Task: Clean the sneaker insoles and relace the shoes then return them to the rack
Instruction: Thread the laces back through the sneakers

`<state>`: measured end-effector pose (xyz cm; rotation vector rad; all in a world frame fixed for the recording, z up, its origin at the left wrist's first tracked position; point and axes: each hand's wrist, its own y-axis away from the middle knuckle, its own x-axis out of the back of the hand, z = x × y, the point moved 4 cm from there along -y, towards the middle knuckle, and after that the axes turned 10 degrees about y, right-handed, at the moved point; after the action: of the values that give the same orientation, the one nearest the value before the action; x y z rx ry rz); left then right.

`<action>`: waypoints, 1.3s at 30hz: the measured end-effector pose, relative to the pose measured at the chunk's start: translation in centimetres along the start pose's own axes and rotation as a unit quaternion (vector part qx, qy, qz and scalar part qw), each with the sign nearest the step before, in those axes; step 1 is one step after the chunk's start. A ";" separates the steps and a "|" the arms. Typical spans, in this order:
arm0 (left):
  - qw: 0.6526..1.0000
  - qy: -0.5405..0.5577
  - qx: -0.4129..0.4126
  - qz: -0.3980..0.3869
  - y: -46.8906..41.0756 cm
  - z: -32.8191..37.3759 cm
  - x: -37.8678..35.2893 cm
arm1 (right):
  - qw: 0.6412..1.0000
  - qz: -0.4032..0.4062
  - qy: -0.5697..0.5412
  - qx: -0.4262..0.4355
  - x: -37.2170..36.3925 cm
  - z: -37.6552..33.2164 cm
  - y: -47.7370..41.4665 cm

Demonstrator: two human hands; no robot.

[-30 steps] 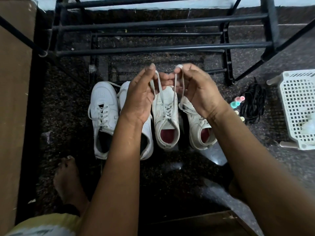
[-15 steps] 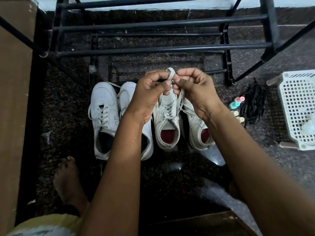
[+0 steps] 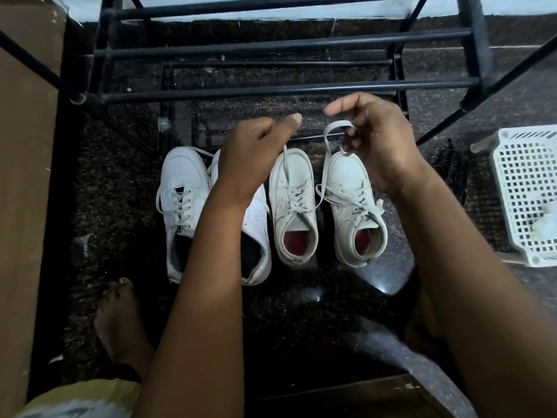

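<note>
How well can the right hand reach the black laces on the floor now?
Probably yes, once freed: the right hand holds a white lace. The black laces lie on the floor just right of its wrist, uncovered, with nothing between.

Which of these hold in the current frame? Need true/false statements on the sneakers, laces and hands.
1. Four white lace-up sneakers stand on the dark speckled floor, off the black metal rack. True.
2. The two rightmost sneakers show black insoles. False: they show red insoles.
3. The right hand holds a looped white flat shoelace. True.
4. The left hand lies flat and empty. False: it grips a white shoelace strand.
5. A basket sits left of the sneakers. False: the white perforated plastic basket sits to their right.
</note>
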<state>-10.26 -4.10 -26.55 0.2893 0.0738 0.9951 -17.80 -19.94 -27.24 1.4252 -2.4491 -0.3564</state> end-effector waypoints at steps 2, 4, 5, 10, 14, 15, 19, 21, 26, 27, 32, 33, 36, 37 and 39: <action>1.000 -0.010 -0.022 -0.014 -0.1 0.0 0.0 | 0.998 -0.012 0.053 0.013 -0.1 -0.2 0.1; 0.999 0.017 -0.014 -0.039 -0.1 0.0 -0.2 | 0.997 -0.040 0.055 0.031 -0.5 -0.5 0.4; 0.998 0.034 -0.008 -0.050 0.0 0.0 -0.3 | 0.997 -0.058 0.029 0.038 -0.8 -0.6 0.5; 0.979 0.184 0.034 -0.081 0.4 -1.1 -1.1 | 0.968 -0.129 -0.211 0.033 -2.1 -0.5 1.1; 0.955 0.281 0.048 -0.088 0.4 -2.1 -1.6 | 0.969 -0.110 -0.217 0.033 -2.4 0.1 1.2; 0.956 0.275 0.045 -0.094 0.4 -2.4 -1.8 | 0.975 -0.099 -0.197 0.041 -2.4 0.1 1.2; 0.959 0.267 0.022 -0.090 0.4 -3.0 -2.1 | 0.985 -0.058 -0.150 0.055 -2.4 0.0 1.1; 0.958 0.275 0.010 -0.084 0.3 -3.0 -2.2 | 0.988 -0.037 -0.142 0.048 -2.4 0.1 1.1; 0.962 0.271 -0.010 -0.034 0.2 -3.0 -2.3 | 0.983 -0.015 -0.184 0.006 -3.2 0.7 1.4; 0.963 0.269 -0.014 -0.023 0.2 -2.9 -2.4 | 0.981 -0.016 -0.191 -0.001 -3.3 0.8 1.4; 0.961 0.274 -0.015 0.043 0.0 -3.1 -2.2 | 0.983 -0.083 -0.162 -0.019 -2.9 1.0 1.3; 0.961 0.272 -0.015 0.054 0.0 -3.2 -2.1 | 0.983 -0.095 -0.156 -0.016 -2.9 1.1 1.3; 0.963 0.259 -0.025 0.066 -0.3 -3.4 -1.7 | 0.985 -0.091 -0.146 -0.014 -3.2 1.4 1.5; 0.966 0.249 -0.033 0.066 -0.3 -3.4 -1.5 | 0.985 -0.082 -0.150 -0.019 -3.4 1.6 1.5; 0.970 0.229 -0.053 0.059 -0.4 -3.3 -1.4 | 0.986 -0.068 -0.151 -0.028 -3.6 1.9 1.5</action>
<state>-11.37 -4.78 -29.86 -0.0391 0.4256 1.1656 -17.98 -15.90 -28.89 1.6210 -2.5503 -0.7142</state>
